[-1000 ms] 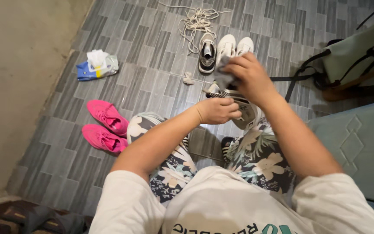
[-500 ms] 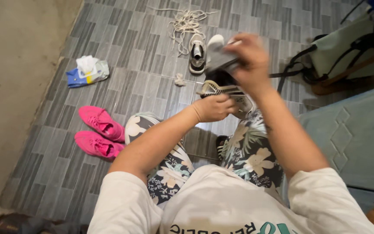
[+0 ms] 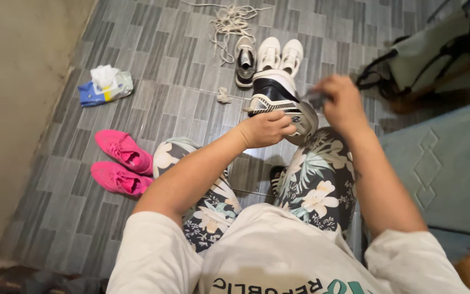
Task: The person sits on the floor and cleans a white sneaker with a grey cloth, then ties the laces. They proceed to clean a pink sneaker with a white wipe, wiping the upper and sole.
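My left hand [image 3: 266, 129] grips a black and white sneaker [image 3: 278, 98] by its heel, holding it above my floral-trousered knees with the toe pointing away. To the right of the shoe, my right hand [image 3: 341, 102] is closed on a small grey wipe [image 3: 315, 99], which is blurred. The wipe sits beside the shoe's right side; whether it touches the shoe I cannot tell.
On the grey tiled floor stand a pair of white shoes [image 3: 279, 53], a single grey shoe [image 3: 245, 61], loose white laces [image 3: 229, 24], a crumpled wipe [image 3: 223, 97], a wipes pack [image 3: 104, 85] and two pink sneakers [image 3: 119, 162]. A bag with black straps [image 3: 431, 54] and a teal mat [image 3: 441, 169] lie at right.
My right hand has come down from above the shoe to its right side, still holding the grey wipe. The sneaker is now uncovered and shows its white toe.
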